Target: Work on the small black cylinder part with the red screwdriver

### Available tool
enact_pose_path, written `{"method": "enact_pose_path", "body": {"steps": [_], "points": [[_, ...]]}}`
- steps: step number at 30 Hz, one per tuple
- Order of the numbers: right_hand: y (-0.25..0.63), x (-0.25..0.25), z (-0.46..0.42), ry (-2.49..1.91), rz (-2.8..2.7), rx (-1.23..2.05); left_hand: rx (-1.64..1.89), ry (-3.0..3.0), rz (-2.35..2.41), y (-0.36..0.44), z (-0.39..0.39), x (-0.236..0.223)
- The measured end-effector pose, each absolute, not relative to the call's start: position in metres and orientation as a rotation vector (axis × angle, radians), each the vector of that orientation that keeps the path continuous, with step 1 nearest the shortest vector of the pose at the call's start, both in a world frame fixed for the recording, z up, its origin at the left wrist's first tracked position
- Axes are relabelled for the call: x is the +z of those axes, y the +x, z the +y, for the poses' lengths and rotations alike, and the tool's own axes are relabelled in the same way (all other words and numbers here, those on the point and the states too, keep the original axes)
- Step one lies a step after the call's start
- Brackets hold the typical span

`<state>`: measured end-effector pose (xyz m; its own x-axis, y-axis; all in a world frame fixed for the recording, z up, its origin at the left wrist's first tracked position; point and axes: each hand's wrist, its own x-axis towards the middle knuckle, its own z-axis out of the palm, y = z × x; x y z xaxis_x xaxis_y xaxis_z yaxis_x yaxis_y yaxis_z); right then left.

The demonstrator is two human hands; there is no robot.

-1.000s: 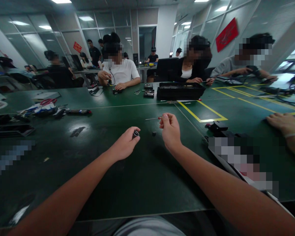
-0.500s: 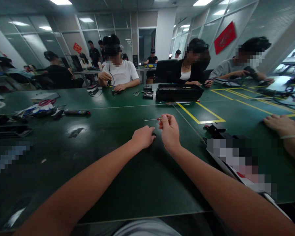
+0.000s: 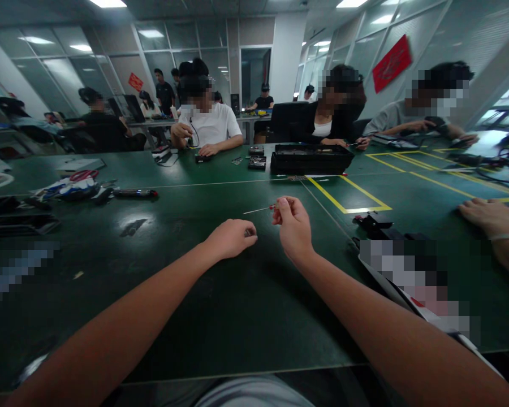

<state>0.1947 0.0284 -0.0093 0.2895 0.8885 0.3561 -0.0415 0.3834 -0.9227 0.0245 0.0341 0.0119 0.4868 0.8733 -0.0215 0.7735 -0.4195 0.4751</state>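
Note:
My right hand (image 3: 294,226) is closed around the handle end of a thin screwdriver (image 3: 258,210). The bare metal shaft points left and slightly down, with a bit of red showing by my fingers. To its left, below the screwdriver's tip, my left hand (image 3: 233,237) is curled low over the green table (image 3: 237,316). A small dark thing shows between its thumb and fingers, too hidden to name. The two hands are apart.
A black tray (image 3: 311,160) stands beyond my hands. On the left lie a dark pen-shaped tool (image 3: 134,193) and red-handled scissors (image 3: 83,175). To the right are a small black part (image 3: 375,220) and a neighbour's hand (image 3: 487,215). Several people sit across the table.
My left hand has drawn back to the left, away from my right hand. The screwdriver's tip has dipped a little, while my right hand has stayed nearly in place.

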Motion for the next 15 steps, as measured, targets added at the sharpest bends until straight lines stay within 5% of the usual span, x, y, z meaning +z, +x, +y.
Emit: {"method": "enact_pose_path", "body": {"steps": [15], "points": [[0.194,-0.015,0.029,-1.019,-1.155,0.836,1.469,0.681,1.407,-0.168,-0.029,0.050]]}}
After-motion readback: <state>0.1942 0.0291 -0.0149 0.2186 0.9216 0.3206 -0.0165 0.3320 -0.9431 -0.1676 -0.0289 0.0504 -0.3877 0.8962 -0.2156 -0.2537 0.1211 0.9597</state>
